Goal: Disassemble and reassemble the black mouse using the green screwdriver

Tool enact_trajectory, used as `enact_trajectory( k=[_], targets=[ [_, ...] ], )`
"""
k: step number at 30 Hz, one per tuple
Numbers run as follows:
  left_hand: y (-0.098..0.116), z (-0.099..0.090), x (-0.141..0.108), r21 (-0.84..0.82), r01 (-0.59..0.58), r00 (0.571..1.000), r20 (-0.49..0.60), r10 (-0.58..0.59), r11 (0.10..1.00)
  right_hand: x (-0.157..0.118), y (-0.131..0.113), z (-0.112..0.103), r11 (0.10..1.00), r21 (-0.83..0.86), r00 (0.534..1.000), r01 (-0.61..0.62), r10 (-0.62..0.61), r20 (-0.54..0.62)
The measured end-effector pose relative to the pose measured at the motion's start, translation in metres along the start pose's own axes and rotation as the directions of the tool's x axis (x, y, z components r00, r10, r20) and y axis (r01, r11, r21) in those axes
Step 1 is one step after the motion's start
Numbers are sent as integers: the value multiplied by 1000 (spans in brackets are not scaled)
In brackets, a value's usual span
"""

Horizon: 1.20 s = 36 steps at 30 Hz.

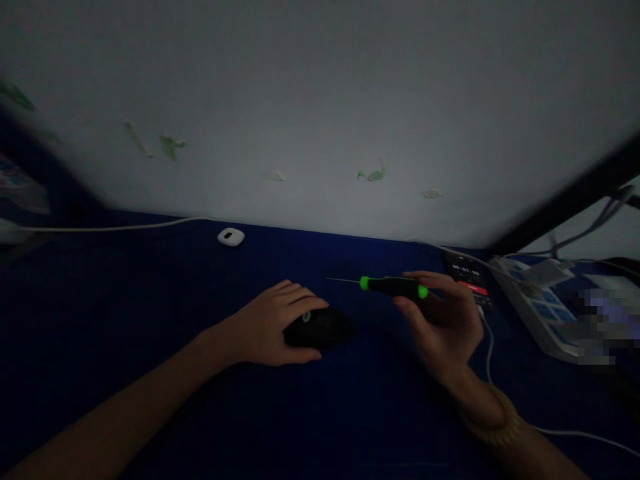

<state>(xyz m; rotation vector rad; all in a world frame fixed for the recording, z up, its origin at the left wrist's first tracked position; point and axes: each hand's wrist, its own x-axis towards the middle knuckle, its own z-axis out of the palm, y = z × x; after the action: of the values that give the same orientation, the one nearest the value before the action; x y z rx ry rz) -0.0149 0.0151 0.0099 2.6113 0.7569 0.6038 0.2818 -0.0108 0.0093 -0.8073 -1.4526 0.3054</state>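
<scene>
A black computer mouse [323,328] lies on the dark blue desk, a small round logo on its back. My left hand [283,323] is wrapped around its left end, thumb on the near side and fingers on the far side. Above the desk, to the right of the mouse, my right hand [445,320] pinches a screwdriver [393,287] by the end of its handle. The handle is black with bright green ends. Its thin shaft points left, with the tip apart from the mouse.
A white oval case [231,237] rests near the wall [320,100]. At the right lie a phone [467,273] showing a timer, a white cable [490,347], and a white-and-blue box [543,310]. Another white cable [115,228] runs along the back left.
</scene>
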Motion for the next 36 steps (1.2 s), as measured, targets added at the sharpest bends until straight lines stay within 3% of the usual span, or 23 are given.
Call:
enact_trajectory(
  k=[5,9,13,19,24,36],
  targets=[
    [6,-1,-2,-22,-27,997,74,29,999,-3,3,4,997,-8,994,-78,78,75],
    [12,2,-2,-27,-34,996,79,36,999,-4,11,3,979,-149,976,-137,159,147],
    [16,5,0,-38,8,998,54,-6,999,-7,24,1,935,-324,917,-145,249,310],
    [12,10,-1,-170,141,989,-14,-145,975,-12,34,1,907,-409,825,-97,303,477],
    [5,10,0,-99,136,989,-40,-140,986,-11,32,0,886,-459,783,-65,330,526],
    [3,8,1,-18,105,994,28,-104,994,-11,32,-1,882,-472,732,6,318,602]
  ],
)
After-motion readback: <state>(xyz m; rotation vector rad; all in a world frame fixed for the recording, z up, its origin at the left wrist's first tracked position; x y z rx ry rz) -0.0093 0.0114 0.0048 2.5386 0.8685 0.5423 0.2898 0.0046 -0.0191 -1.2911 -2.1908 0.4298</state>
